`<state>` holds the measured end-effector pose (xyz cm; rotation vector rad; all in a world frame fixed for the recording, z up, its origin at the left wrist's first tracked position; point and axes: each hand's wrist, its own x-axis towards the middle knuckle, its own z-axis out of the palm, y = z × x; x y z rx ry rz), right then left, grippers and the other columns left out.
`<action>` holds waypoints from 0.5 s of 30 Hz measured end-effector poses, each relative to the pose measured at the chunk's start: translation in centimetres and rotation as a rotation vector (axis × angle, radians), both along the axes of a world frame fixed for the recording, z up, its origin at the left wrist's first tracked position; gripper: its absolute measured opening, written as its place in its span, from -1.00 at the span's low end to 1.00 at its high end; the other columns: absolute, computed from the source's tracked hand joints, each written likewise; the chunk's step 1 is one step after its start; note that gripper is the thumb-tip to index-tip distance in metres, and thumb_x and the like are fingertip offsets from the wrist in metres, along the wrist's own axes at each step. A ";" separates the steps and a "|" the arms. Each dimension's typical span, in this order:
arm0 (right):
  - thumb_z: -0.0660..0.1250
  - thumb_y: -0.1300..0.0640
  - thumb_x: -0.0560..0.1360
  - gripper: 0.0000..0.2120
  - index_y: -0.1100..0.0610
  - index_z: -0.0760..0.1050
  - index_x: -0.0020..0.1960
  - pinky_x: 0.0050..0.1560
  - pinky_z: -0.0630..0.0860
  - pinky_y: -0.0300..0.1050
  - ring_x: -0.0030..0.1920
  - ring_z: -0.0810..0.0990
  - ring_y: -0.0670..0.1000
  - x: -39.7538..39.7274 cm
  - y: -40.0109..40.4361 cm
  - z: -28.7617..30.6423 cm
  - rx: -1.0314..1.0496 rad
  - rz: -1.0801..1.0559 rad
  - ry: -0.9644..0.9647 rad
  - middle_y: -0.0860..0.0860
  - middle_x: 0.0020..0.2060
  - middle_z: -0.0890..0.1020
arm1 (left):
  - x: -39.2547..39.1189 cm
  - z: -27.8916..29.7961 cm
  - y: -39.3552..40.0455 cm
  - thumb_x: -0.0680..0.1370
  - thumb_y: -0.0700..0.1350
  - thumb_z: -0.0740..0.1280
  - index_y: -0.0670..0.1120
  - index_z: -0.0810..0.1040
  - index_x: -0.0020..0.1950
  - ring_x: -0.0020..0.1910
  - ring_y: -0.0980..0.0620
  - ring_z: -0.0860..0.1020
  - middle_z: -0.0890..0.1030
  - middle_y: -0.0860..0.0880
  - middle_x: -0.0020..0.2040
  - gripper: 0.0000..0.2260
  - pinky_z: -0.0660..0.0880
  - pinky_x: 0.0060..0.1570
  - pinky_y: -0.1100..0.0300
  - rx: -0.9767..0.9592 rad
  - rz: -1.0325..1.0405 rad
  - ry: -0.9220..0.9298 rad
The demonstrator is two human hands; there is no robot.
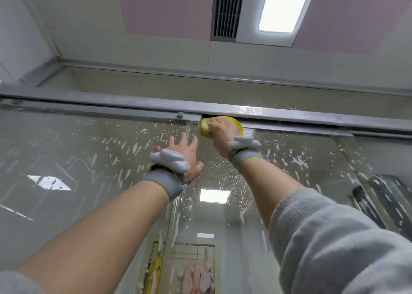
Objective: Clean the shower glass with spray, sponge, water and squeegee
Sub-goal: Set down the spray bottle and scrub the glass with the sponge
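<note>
Now, left panel: the shower glass [73, 160] on this side is flecked with white foam streaks, and to my eye none of it has been wiped yet.
Left hand: the left hand [182, 154] is up on the glass by the panel edge, fingers spread and straight, gripping nothing; it looks to be steadying the pane or the person.
Middle seam: the vertical edge where the two panes overlap runs down between the arms, with foam dribbles along it.
Sponge: the yellow sponge [206, 128] is jammed right up in the top corner of the right pane, touching the underside of the metal top rail [289, 113].
Right hand: the right hand [219, 128] is curled over the sponge, pressing it against the glass.
Right panel: more foam splashes here, plus a smeared patch below the right wrist that suggests scrubbing is under way.
Step in hand: the sponge stage, I'd say, with spray already on and water and squeegee yet to come.
Next move: likely a firm sweep along or down from the rail, keeping pressure even so the foam spreads rather than drips.
Out of view: spray bottle and squeegee, neither showing.
</note>
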<state>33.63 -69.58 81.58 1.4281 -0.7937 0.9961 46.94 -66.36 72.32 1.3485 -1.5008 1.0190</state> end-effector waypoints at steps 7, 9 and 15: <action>0.24 0.31 0.38 -0.79 0.04 0.52 -0.12 -0.10 0.52 -0.14 -0.17 0.53 0.10 -5.9 4.1 -2.0 -0.033 -0.152 -0.299 0.03 -0.15 0.60 | 0.5 -0.3 0.2 0.61 0.14 0.10 0.04 -0.13 0.59 0.55 -0.24 -0.06 -0.13 -0.02 0.60 -0.37 0.14 0.42 -0.29 0.052 0.003 -0.035; 0.22 0.25 0.44 -0.83 0.02 0.50 -0.10 -0.06 0.47 -0.14 -0.10 0.53 0.10 -2.8 3.7 -1.9 -0.009 -0.073 -0.141 0.03 -0.14 0.57 | 0.3 -0.2 0.3 0.60 0.14 0.12 0.04 -0.11 0.59 0.55 -0.25 -0.05 -0.12 -0.02 0.60 -0.36 0.14 0.41 -0.30 0.050 -0.004 -0.025; 0.21 0.28 0.44 -0.86 0.09 0.50 -0.13 -0.11 0.51 -0.13 -0.15 0.55 0.10 -5.7 2.6 -1.1 -0.068 -0.112 -0.272 0.04 -0.14 0.62 | 0.5 -0.3 0.3 0.61 0.15 0.11 0.03 -0.11 0.59 0.55 -0.25 -0.04 -0.11 -0.02 0.60 -0.37 0.17 0.42 -0.26 0.062 0.000 -0.041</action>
